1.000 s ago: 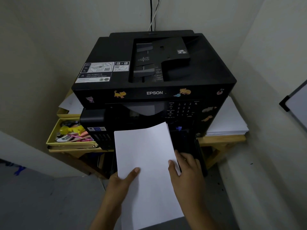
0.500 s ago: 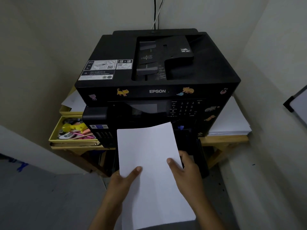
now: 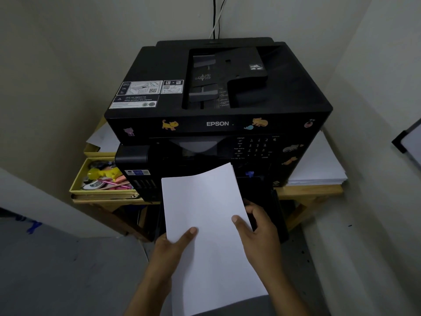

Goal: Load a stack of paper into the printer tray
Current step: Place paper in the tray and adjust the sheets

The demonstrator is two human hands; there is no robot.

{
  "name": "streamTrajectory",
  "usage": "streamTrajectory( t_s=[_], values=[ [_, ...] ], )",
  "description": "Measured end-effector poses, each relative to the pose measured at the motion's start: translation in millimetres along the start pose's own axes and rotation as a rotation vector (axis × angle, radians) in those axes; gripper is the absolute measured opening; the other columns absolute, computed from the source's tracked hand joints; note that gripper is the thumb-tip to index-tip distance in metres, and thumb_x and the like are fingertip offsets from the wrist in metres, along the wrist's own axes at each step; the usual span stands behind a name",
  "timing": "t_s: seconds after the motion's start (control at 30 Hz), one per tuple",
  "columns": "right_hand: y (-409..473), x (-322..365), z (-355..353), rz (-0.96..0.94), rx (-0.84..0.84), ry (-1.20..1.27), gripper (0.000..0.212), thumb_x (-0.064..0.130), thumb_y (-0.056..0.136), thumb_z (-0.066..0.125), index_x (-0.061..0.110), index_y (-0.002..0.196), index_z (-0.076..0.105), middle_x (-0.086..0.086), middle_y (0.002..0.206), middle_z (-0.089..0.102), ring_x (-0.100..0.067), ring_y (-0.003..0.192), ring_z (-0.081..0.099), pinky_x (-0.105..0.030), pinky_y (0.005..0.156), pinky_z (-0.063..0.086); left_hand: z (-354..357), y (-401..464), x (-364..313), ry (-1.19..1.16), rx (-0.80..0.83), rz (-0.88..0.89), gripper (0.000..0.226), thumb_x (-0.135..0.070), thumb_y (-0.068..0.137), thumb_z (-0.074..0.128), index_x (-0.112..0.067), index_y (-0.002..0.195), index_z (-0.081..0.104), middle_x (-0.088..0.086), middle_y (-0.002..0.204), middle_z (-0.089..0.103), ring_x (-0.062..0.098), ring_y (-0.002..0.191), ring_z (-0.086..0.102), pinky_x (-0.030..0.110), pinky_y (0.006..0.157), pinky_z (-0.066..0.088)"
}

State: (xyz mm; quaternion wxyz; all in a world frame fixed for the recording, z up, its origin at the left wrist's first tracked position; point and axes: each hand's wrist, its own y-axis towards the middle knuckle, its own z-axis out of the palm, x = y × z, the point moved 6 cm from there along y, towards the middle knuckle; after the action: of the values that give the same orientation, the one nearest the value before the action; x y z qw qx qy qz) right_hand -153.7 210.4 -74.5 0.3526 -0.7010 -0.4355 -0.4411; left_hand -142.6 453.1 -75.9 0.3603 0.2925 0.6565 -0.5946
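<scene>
Paper (image 3: pixel 205 224), a white stack, is held at both side edges: the left hand (image 3: pixel 168 249) pinches it with thumb on top, and the right hand (image 3: pixel 259 226) has its grip clenched around the right edge. The stack's far end lies over the dark pulled-out tray (image 3: pixel 271 206) at the front of the black printer (image 3: pixel 218 106). The printer sits on a wooden counter (image 3: pixel 307 191), beside a yellow box (image 3: pixel 77 181) of stationery.

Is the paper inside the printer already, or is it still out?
Still out. Both the left hand and right hand hold the paper in front of the printer, its whole sheet showing.
</scene>
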Motion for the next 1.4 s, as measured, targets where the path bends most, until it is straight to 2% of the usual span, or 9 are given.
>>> streamTrajectory(
  t_s=[0.2,0.3,0.5,0.7,0.87,1.0,1.2,1.3,1.4],
  values=[
    [0,2,0,0.056,-0.005,0.045,0.024,0.043,0.098,0.075,0.036,0.119,0.067,0.007,0.129,0.069,-0.012,0.116,0.067,-0.029,0.089,0.063,0,0,0,-0.016,0.008,0.010,0.032,-0.033,0.081,0.086,-0.026,0.108,0.071,0.001,0.106,0.078,0.025,0.097,0.073,0.035,0.075,0.058],
    [-2,5,-1,0.064,0.004,0.066,0.017,0.039,0.099,0.075,0.034,0.114,0.068,0.008,0.119,0.073,-0.011,0.107,0.071,-0.024,0.082,0.062,-1,1,2,-0.002,0.006,-0.001,0.047,-0.037,0.079,0.088,-0.022,0.120,0.072,0.001,0.109,0.080,0.027,0.100,0.075,0.044,0.087,0.061],
    [1,16,-3,0.046,0.073,0.150,0.007,0.031,0.100,0.075,0.031,0.106,0.071,0.022,0.101,0.077,0.000,0.097,0.074,-0.015,0.070,0.060,-1,0,1,-0.009,0.010,-0.008,0.049,-0.035,0.077,0.089,-0.021,0.121,0.073,-0.002,0.103,0.083,0.027,0.098,0.077,0.048,0.092,0.061],
    [5,5,-9,0.141,0.048,0.258,0.005,0.026,0.099,0.077,0.029,0.103,0.075,0.015,0.102,0.081,-0.006,0.095,0.078,-0.024,0.075,0.062,-1,2,2,0.003,0.012,-0.017,0.067,-0.053,0.064,0.094,-0.024,0.121,0.073,0.000,0.106,0.082,0.028,0.100,0.076,0.052,0.094,0.060],
    [9,-1,-16,0.220,0.038,0.338,0.004,0.018,0.100,0.076,0.022,0.102,0.076,0.006,0.101,0.084,-0.017,0.095,0.080,-0.045,0.087,0.066,1,-1,-4,-0.033,0.022,-0.041,0.028,-0.055,0.091,0.065,-0.034,0.110,0.062,-0.010,0.107,0.069,0.016,0.099,0.064,0.043,0.103,0.048],
    [12,-2,-19,0.262,0.038,0.338,0.005,0.020,0.098,0.078,0.024,0.101,0.077,0.007,0.101,0.083,-0.020,0.096,0.080,-0.049,0.088,0.067,-1,-1,-4,-0.024,-0.027,-0.072,0.043,-0.063,0.093,0.055,-0.030,0.121,0.054,-0.009,0.111,0.061,0.023,0.114,0.052,0.047,0.116,0.036],
    [13,3,-25,0.165,0.064,0.259,0.008,0.031,0.101,0.073,0.035,0.107,0.070,0.022,0.106,0.078,-0.008,0.100,0.076,-0.036,0.084,0.063,2,-5,-4,0.003,-0.015,-0.109,0.036,-0.066,0.090,0.055,-0.033,0.101,0.066,-0.011,0.105,0.071,0.017,0.103,0.065,0.044,0.109,0.046],
    [13,8,-25,0.100,0.125,0.176,0.017,0.035,0.107,0.063,0.038,0.123,0.060,0.025,0.119,0.071,-0.003,0.109,0.070,-0.024,0.085,0.055,1,-7,-5,0.027,-0.027,-0.096,0.035,-0.064,0.093,0.054,-0.032,0.099,0.068,-0.015,0.089,0.078,0.012,0.094,0.067,0.036,0.091,0.048],
    [12,13,-24,0.052,0.182,0.095,0.030,0.038,0.110,0.056,0.043,0.138,0.049,0.032,0.133,0.060,0.010,0.118,0.060,-0.013,0.085,0.047,4,-10,-8,0.057,-0.017,-0.090,0.031,-0.061,0.096,0.054,-0.033,0.096,0.067,-0.015,0.092,0.076,0.009,0.093,0.065,0.037,0.095,0.046]
  ],
)
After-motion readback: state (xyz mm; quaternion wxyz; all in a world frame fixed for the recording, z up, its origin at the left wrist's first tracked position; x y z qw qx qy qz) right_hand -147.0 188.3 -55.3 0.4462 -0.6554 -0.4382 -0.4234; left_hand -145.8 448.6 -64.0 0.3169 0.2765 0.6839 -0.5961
